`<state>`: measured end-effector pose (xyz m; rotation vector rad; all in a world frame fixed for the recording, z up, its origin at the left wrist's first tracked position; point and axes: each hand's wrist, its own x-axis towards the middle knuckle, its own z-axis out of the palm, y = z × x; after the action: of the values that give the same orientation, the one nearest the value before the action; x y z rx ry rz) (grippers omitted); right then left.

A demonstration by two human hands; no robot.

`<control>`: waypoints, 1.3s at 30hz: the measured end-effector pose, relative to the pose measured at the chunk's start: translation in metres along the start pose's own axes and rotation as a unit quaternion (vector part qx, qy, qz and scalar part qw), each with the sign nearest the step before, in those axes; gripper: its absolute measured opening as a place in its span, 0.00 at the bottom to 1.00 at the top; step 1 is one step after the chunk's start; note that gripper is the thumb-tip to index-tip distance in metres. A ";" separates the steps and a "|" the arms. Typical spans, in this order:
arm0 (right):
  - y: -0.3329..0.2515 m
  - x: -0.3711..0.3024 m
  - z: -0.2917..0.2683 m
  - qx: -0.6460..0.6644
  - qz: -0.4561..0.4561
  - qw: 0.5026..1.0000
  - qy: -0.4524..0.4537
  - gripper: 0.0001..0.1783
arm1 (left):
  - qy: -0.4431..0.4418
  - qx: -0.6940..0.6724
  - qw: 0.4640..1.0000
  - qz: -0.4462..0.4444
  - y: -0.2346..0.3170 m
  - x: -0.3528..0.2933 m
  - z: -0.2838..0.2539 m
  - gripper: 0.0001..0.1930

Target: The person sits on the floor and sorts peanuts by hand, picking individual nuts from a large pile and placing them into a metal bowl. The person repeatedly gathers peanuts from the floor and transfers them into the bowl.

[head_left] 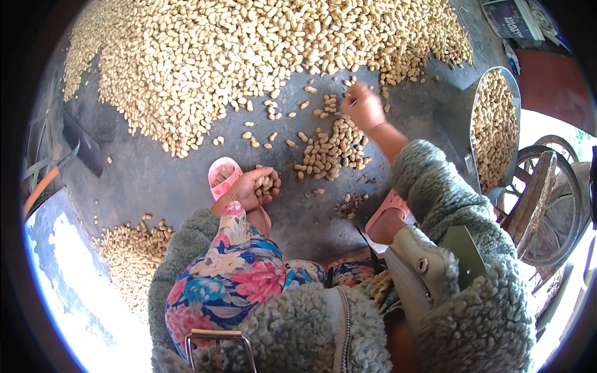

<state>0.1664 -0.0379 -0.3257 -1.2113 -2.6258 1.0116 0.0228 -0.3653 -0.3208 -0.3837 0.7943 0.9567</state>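
Note:
My left hand (pixel 245 189) is cupped around a small handful of unshelled peanuts (pixel 265 184), low over the floor between my feet. My right hand (pixel 364 108) reaches out at the far edge of a small heap of peanuts (pixel 334 150). Motion smears its fingers, so whether anything is in them is unclear. Just beyond it spreads a large pile of peanuts (pixel 249 56), with loose ones scattered on the grey floor (pixel 286 205) between the two heaps.
At the right stands a metal container (pixel 461 113) full of peanuts, beside a spoked wheel (pixel 550 208) and a wooden beam (pixel 536 193). More peanuts (pixel 134 248) lie at the lower left. My feet wear pink sandals (pixel 225 173). Dry debris (pixel 350 205) sits near the right sandal.

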 end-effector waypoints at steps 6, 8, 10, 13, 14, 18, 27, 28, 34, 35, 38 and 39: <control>-0.003 0.014 -0.056 -0.072 -0.003 0.992 -0.102 0.06 | -0.009 -0.019 0.999 0.025 -0.005 0.002 0.001 0.12; 0.006 -0.001 -0.048 -0.132 -0.106 0.972 -0.161 0.05 | -0.027 -0.022 0.999 0.025 -0.004 0.005 -0.003 0.12; 0.008 -0.014 -0.039 -0.153 -0.114 0.965 -0.178 0.06 | -0.033 -0.019 0.999 0.030 -0.005 0.006 -0.005 0.12; 0.005 -0.016 -0.024 -0.185 -0.142 0.957 -0.173 0.08 | -0.038 -0.014 0.999 0.027 -0.005 0.006 -0.006 0.12; 0.005 -0.015 -0.021 -0.203 -0.152 0.952 -0.170 0.09 | -0.040 -0.012 0.999 0.024 -0.004 0.007 -0.006 0.12; -0.037 -0.022 -0.009 -0.195 0.019 0.948 -0.250 0.14 | -0.015 -0.010 1.000 0.013 -0.005 0.003 -0.002 0.16; -0.061 -0.070 0.010 0.018 -0.196 0.962 -0.187 0.08 | -0.057 -0.050 0.996 0.051 -0.007 -0.003 -0.023 0.15; -0.040 -0.061 -0.002 -0.055 -0.129 0.973 -0.185 0.08 | -0.057 -0.059 0.995 0.055 0.001 -0.008 -0.013 0.14; 0.016 -0.038 -0.028 -0.199 -0.081 0.966 -0.145 0.10 | 0.101 0.113 0.987 0.044 -0.002 -0.113 -0.106 0.15; 0.024 -0.039 -0.030 -0.208 -0.085 0.964 -0.146 0.10 | 0.127 0.187 0.974 -0.015 0.010 -0.136 -0.104 0.16; 0.017 -0.036 -0.025 -0.187 -0.085 0.963 -0.172 0.12 | 0.175 0.447 0.853 -0.208 0.002 -0.204 -0.122 0.17; 0.015 -0.035 -0.028 -0.182 -0.075 0.964 -0.180 0.13 | 0.160 0.513 0.804 -0.255 -0.002 -0.216 -0.131 0.17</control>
<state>0.2095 -0.0405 -0.3062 -0.9297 -3.2448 0.8104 -0.1032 -0.5710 -0.2462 0.2146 1.3099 -0.1372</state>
